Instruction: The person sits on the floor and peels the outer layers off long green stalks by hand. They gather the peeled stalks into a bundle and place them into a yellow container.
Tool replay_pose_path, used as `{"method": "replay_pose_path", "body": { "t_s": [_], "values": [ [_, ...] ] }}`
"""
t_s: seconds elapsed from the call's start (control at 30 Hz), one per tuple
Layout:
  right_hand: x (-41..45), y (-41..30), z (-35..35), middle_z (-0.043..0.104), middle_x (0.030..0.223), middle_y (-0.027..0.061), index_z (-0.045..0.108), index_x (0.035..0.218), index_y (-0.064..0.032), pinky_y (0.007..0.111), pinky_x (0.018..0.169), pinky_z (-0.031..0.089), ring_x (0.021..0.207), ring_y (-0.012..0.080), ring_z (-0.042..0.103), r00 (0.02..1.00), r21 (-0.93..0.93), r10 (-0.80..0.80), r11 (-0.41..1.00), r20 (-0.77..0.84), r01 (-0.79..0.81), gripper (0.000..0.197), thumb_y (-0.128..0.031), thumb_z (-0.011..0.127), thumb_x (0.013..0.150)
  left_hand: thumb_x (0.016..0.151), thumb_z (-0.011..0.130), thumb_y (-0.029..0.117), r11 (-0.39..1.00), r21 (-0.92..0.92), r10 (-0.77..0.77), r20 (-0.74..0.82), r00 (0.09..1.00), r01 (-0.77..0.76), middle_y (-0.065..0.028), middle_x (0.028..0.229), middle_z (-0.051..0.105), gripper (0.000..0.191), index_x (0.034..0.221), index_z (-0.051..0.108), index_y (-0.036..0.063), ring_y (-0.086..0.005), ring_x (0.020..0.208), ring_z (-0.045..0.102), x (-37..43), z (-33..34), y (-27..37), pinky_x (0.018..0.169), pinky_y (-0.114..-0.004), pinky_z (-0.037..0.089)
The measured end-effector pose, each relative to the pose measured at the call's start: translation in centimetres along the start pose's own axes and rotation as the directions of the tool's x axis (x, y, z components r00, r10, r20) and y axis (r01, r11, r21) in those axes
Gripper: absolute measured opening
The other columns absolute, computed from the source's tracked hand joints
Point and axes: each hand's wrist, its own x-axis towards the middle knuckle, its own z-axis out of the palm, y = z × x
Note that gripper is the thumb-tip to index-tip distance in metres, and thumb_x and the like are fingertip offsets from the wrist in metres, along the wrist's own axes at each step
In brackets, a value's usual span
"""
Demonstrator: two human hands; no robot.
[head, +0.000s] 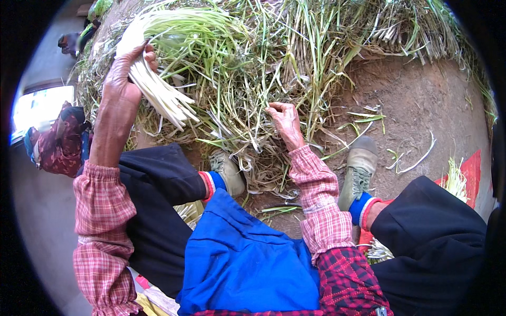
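My left hand (128,73) is raised at the upper left, its fingers wrapped around a bunch of allium-like greens (164,93). The white stem ends hang toward the lower right, and the long green leaves fan out to the right beyond the hand. Glare washes out part of the leaves beside the knuckles. My right hand (286,122) is low over the near edge of a heap of tangled greens and dry leaves (253,106). Its thumb and forefinger are close together beside thin strands; whether they grip one cannot be seen.
A blue apron (249,260) covers my lap between two canvas shoes (357,166) on the earthen floor (403,91). Pale stems lie by a red sheet (472,177) at the right. Another person (59,142) is at the left. More greens (399,33) lie at the upper right.
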Motion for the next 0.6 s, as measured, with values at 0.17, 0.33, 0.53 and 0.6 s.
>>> {"method": "replay_pose_path", "body": {
  "t_s": [0.17,0.33,0.53,0.6],
  "values": [
    [-0.3,-3.1,1.0,0.065,0.077,0.0072,0.068,0.087,0.0000,0.026,0.066,0.048,0.070,0.0147,0.062,0.988,0.277,-0.155,0.948,-0.025,0.156,0.021,-0.013,0.067,0.070,0.085,0.056,0.002,0.999,-0.033,-0.023,-0.065,0.998,0.021,-0.0158,0.089,0.062,0.029,0.112,0.047,0.0003,-0.0130,0.054,0.049,-1.5,1.2,-0.3,0.047,-0.026,0.042],
    [-0.7,-5.9,1.0,0.064,0.073,0.0020,0.064,0.085,0.0018,0.022,0.063,0.046,0.066,0.0069,0.057,0.985,0.458,-0.170,0.877,0.013,0.145,0.013,-0.006,0.065,0.074,0.079,0.064,0.005,0.988,-0.083,-0.120,0.097,0.988,0.128,-0.0092,0.070,0.059,0.027,0.102,0.051,-0.0033,-0.0132,0.048,0.052,-1.3,2.1,-2.6,0.042,-0.023,0.045],
    [-2.4,-9.6,1.8,0.064,0.072,0.0043,0.065,0.089,0.0033,0.024,0.062,0.046,0.064,0.0083,0.056,0.982,0.489,-0.189,0.857,0.004,0.163,0.016,-0.009,0.065,0.078,0.077,0.070,0.007,0.978,0.071,-0.205,0.116,0.972,0.198,-0.0014,0.061,0.055,0.026,0.097,0.056,-0.0007,-0.0109,0.048,0.054,-3.4,4.4,-5.3,0.041,-0.020,0.046],
    [-2.7,-10.0,2.2,0.063,0.070,0.0035,0.065,0.090,0.0028,0.024,0.060,0.045,0.062,0.0077,0.054,0.981,0.510,-0.192,0.845,0.012,0.160,0.016,-0.008,0.064,0.079,0.079,0.068,0.009,0.963,0.148,-0.249,0.150,0.957,0.227,-0.0028,0.066,0.058,0.023,0.096,0.056,-0.0001,-0.0133,0.054,0.058,-3.7,4.5,-6.3,0.045,-0.020,0.047]
  ]
}}
